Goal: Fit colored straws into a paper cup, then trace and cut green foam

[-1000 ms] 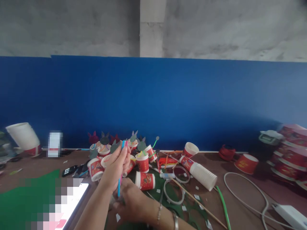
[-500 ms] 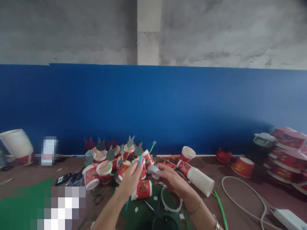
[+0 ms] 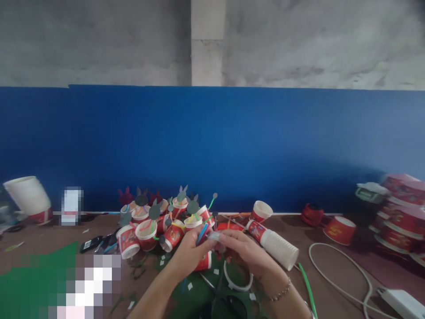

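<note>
Two bare hands meet low in the centre of the view, above a cluttered brown counter [image 3: 332, 274]. The left hand [image 3: 187, 254] grips a bundle of blue and pink straws [image 3: 202, 233]; their long axis slants up and to the right, with the tips poking out just above the fingers. The right hand [image 3: 244, 250] pinches a small pale roll of tape [image 3: 214, 236] right against those straw tips, fingers closed on it, so both hands touch at the straws. Just behind them stands a cluster of red paper cups [image 3: 166, 221] with grey cut-out ears. A stack of white cups [image 3: 277, 246] lies on its side to the right.
</note>
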Demonstrator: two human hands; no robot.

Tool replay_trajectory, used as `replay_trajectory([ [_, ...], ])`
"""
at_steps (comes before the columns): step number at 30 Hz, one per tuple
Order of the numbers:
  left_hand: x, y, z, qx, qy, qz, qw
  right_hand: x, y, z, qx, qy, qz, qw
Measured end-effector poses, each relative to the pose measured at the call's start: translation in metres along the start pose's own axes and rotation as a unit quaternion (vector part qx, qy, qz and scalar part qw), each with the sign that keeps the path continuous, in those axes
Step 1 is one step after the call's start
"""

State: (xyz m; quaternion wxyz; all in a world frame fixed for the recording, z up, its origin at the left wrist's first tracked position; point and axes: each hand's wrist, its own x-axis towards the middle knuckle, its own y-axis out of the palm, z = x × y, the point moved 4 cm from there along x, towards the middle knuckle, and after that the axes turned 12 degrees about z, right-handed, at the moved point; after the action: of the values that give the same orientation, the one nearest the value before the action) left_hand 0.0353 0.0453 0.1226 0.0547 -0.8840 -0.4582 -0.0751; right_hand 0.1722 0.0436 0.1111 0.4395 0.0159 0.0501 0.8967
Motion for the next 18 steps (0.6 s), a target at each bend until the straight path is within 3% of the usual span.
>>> replay_trajectory([
  [5,0.001,-0.002,0.010,-0.034,-0.050,-0.012,0.998,-0.003,-0.002,0.000,0.040,-0.009,0.000,0.999],
  [12,-0.005,-0.001,-0.003,-0.046,-0.067,-0.008,0.997,-0.008,0.000,0.014,-0.068,-0.022,0.004,0.997],
  [18,-0.006,-0.002,0.002,-0.029,-0.092,-0.002,0.995,-0.007,0.000,0.013,-0.108,-0.015,-0.003,0.994],
])
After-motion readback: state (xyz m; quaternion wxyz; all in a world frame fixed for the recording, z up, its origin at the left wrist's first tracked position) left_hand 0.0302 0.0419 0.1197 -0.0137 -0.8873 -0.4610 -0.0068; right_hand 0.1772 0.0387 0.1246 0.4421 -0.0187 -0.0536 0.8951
